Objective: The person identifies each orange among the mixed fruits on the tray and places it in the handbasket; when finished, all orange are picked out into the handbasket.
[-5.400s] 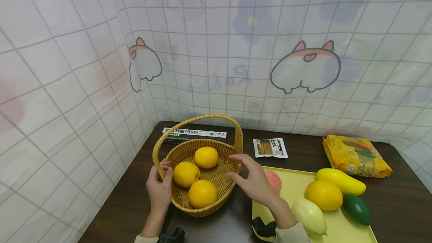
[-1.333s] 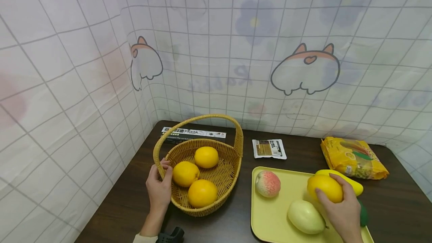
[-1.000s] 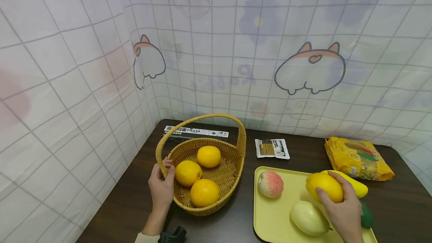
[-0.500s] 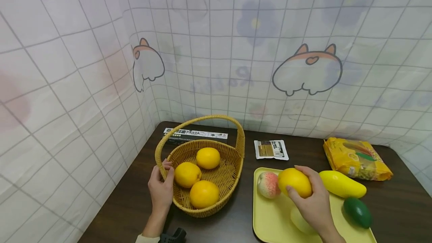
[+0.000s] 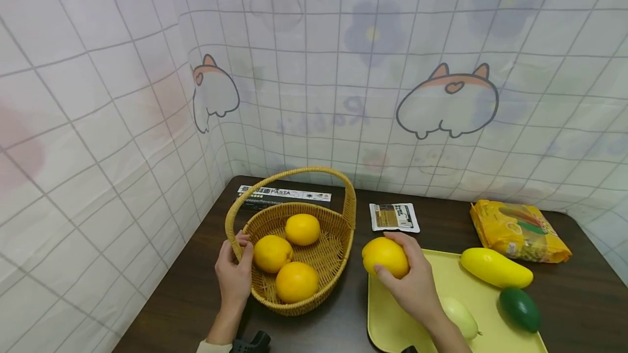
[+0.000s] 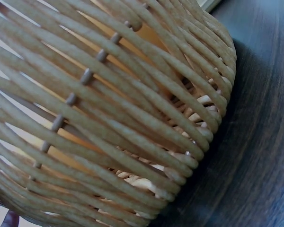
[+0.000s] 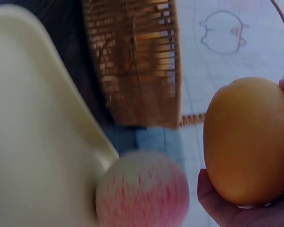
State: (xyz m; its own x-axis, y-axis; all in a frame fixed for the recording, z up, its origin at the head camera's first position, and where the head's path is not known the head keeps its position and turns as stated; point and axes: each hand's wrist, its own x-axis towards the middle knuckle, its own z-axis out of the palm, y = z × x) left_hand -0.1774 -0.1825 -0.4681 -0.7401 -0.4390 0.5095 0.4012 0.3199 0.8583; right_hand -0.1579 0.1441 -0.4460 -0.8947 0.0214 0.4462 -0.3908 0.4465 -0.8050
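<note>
A wicker basket (image 5: 330, 255) with a tall arched handle holds three yellow lemons (image 5: 297, 282). My left hand (image 5: 233, 275) grips its left rim at the foot of the handle. In the left wrist view the woven wall (image 6: 132, 104) fills most of the picture. My right hand (image 5: 414, 285) holds another lemon (image 5: 385, 256) between thumb and fingers, raised over the left back corner of a pale yellow tray (image 5: 392, 315), right of the basket. The right wrist view shows that lemon (image 7: 248, 142) and a pink-and-white peach (image 7: 142, 194) on the tray; the hand hides the peach from the head view.
On the tray lie a pale green fruit (image 5: 460, 317), a yellow mango (image 5: 495, 267) and a dark green avocado-shaped fruit (image 5: 520, 309). Along the back of the table are a pasta box (image 5: 294, 195), a white sachet (image 5: 394, 217) and a yellow food bag (image 5: 521, 231). A patterned curtain hangs behind.
The right hand has gone from beside the basket to the tray's right side, taken a lemon there and carried it left to the tray's left corner. Left hand and basket have stayed in place.
</note>
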